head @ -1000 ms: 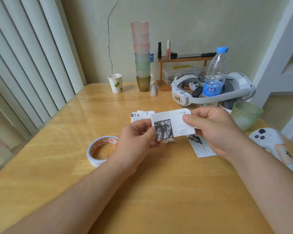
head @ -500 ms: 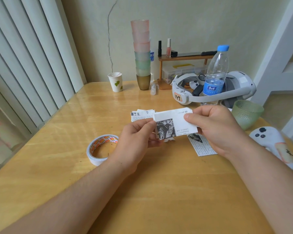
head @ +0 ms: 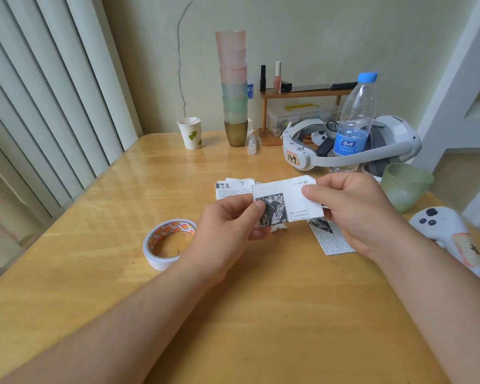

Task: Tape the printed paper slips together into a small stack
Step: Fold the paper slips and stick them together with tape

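Both hands pinched one paper slip (head: 291,199) above the counter (head: 233,314): left hand (head: 227,225) at its left end, right hand (head: 352,209) at its right, long axis running left-right.

A single wide-angle view from a camera worn on the person's head, looking forward and down across a wooden table (head: 122,286). Both forearms reach in from the bottom edge, so the nearest tabletop sits close under the lens. The far wall (head: 316,29) rises at the top, vertical blinds (head: 39,106) fill the left side, bent by the lens
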Demonstrator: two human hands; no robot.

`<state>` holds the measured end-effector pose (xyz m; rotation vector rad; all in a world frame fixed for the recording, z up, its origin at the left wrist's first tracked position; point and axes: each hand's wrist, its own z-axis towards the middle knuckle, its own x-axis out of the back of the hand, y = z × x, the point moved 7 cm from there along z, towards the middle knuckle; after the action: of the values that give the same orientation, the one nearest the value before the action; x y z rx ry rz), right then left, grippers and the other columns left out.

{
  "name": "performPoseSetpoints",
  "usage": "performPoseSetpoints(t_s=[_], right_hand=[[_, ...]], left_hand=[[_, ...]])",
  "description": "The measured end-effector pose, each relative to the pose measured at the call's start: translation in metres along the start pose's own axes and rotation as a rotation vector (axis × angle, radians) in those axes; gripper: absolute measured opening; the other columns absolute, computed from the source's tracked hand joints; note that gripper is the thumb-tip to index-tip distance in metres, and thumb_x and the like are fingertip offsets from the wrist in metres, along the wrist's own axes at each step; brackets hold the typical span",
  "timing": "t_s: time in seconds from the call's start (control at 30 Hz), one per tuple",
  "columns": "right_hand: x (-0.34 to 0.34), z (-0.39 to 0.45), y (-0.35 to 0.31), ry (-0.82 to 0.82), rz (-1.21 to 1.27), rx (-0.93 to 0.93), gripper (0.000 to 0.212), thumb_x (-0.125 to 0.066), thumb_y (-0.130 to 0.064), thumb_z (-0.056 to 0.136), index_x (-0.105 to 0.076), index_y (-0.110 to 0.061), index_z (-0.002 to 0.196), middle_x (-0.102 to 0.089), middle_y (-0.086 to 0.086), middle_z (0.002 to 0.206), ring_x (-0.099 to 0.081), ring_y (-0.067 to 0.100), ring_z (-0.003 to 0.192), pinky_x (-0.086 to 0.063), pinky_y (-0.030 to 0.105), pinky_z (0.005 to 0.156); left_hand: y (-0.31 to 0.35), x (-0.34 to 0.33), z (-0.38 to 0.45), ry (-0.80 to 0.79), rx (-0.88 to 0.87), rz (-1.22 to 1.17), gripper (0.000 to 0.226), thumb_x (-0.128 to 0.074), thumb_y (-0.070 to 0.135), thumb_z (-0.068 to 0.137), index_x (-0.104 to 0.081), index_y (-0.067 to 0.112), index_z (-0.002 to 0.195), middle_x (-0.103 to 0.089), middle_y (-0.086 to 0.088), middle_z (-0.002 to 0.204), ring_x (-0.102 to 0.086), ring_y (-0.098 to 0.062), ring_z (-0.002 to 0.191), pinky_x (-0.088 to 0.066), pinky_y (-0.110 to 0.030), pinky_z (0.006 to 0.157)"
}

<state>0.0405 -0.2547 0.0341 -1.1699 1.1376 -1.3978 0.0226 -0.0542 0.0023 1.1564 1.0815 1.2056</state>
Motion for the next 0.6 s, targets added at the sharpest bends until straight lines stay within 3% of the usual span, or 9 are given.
performPoseSetpoints(t_s=[0.1,0.23,0.4,0.5,0.6], right_hand=[[-0.001,0.0,-0.0002,-0.005,0.005,0.001,0.02,-0.075,-0.009,0.09,-0.072,-0.014,0.071,-0.075,0.002,0.07,-0.067,0.011,0.066,-0.051,0.035,0.073],[-0.0005,-0.0002,-0.0005,-0.006,0.004,0.005,0.021,-0.076,-0.008,0.09,-0.072,-0.014,0.07,-0.075,0.002,0.07,-0.068,0.013,0.068,-0.053,0.037,0.076],[-0.0009,0.0005,0.0001,-0.015,0.008,0.01,0.021,-0.077,-0.008,0.088,-0.073,-0.013,0.068,-0.074,0.005,0.07,-0.067,0.016,0.07,-0.053,0.04,0.078],[-0.0005,0.0022,0.0018,-0.013,-0.009,0.015,0.019,-0.079,-0.01,0.087,-0.074,-0.012,0.069,-0.073,0.005,0.07,-0.066,0.018,0.071,-0.052,0.041,0.078],[0.0005,0.003,0.0025,-0.004,-0.028,0.026,0.016,-0.082,-0.014,0.084,-0.076,-0.016,0.07,-0.07,0.007,0.072,-0.062,0.022,0.073,-0.051,0.043,0.078]], left_hand=[[-0.0003,-0.0001,0.0002,-0.011,-0.013,0.02,0.02,-0.06,0.012,0.105,-0.08,0.015,0.109,-0.079,-0.002,0.087,-0.07,-0.016,0.075,-0.063,-0.043,0.087],[0.0013,-0.0003,-0.0001,-0.008,-0.021,0.02,0.024,-0.059,0.012,0.106,-0.081,0.021,0.103,-0.078,-0.012,0.087,-0.068,-0.02,0.075,-0.064,-0.044,0.085],[0.0011,0.0001,-0.0006,0.004,0.0,0.004,0.025,-0.059,0.014,0.107,-0.081,0.018,0.097,-0.075,-0.005,0.077,-0.068,-0.02,0.073,-0.064,-0.045,0.086],[0.0026,0.0003,-0.0011,0.007,0.001,0.009,0.028,-0.059,0.014,0.107,-0.081,0.016,0.089,-0.075,-0.008,0.077,-0.067,-0.02,0.072,-0.064,-0.047,0.086],[0.0048,-0.001,-0.0024,0.0,-0.002,0.016,0.046,-0.057,0.014,0.107,-0.079,0.022,0.068,-0.074,-0.006,0.076,-0.067,-0.019,0.072,-0.064,-0.045,0.085]])
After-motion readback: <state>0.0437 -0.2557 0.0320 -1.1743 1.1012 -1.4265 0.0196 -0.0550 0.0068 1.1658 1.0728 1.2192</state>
